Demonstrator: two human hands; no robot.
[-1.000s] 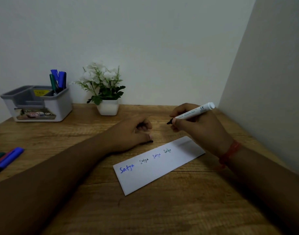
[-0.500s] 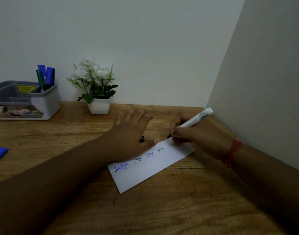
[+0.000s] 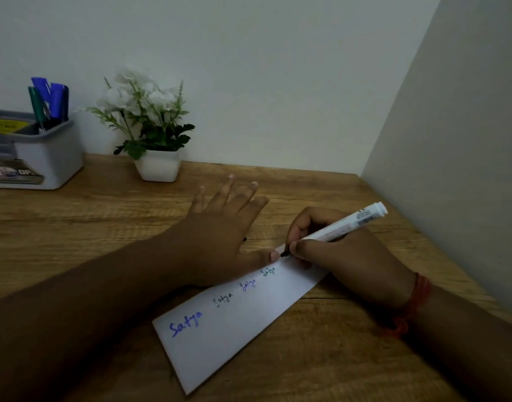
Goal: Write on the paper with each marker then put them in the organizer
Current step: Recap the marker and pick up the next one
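Head view: right hand (image 3: 344, 256) pinching white marker (image 3: 336, 227), tip at paper (image 3: 249, 323) far end; left hand (image 3: 220, 227) flat, pinning sheet. Writing step; next, probably cap, then organizer (image 3: 46, 158).

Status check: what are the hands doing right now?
Right hand grips white marker, tip at paper. Left hand flat, steadying paper. Nothing in the way.

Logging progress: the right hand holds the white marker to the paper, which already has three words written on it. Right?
Not quite: the head view shows four words on the paper, not three. The right hand does hold the white marker to it.
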